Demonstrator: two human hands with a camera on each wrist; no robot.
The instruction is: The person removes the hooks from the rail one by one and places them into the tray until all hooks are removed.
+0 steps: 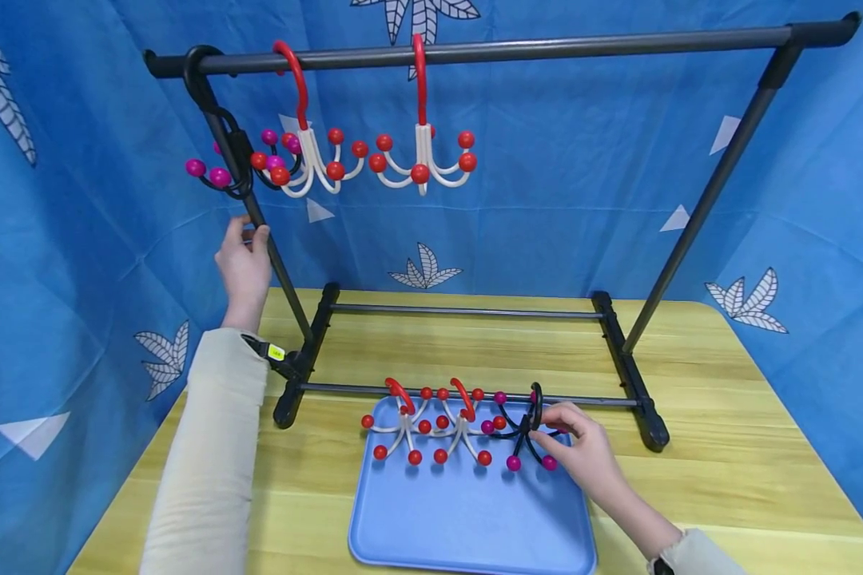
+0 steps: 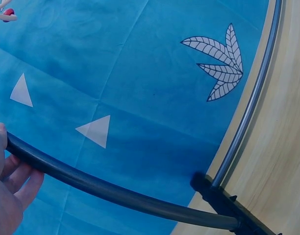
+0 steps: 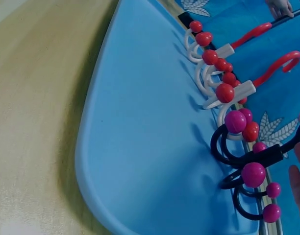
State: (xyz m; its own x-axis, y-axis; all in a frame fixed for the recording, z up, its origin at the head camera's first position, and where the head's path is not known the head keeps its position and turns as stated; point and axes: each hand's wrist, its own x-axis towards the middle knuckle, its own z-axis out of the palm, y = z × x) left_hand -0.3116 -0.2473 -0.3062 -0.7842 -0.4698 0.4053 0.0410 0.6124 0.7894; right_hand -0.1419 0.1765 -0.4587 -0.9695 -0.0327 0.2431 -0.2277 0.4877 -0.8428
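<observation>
My left hand [image 1: 244, 259] holds the dark left post [image 1: 284, 275] of a hanging rack, thumb on one side and fingers on the other. My right hand [image 1: 582, 447] pinches the hook of a black multi-arm hook hanger [image 1: 525, 427] with magenta ball tips. That hanger stands at the back right of a blue tray [image 1: 467, 519]; in the right wrist view its arms [image 3: 228, 147] are at the tray surface. To its left in the tray are two white hangers, one nearer [image 1: 462, 427] and one farther left [image 1: 405, 427], both with red hooks and red balls.
From the rack's top bar [image 1: 582, 49] hang a black hanger [image 1: 239, 156] at the left end and two red-and-white hangers [image 1: 305, 152] [image 1: 423, 148]. A lower crossbar [image 1: 345, 387] runs along the tray's back edge. Blue patterned cloth [image 1: 546, 216] stands behind the wooden table [image 1: 726, 479].
</observation>
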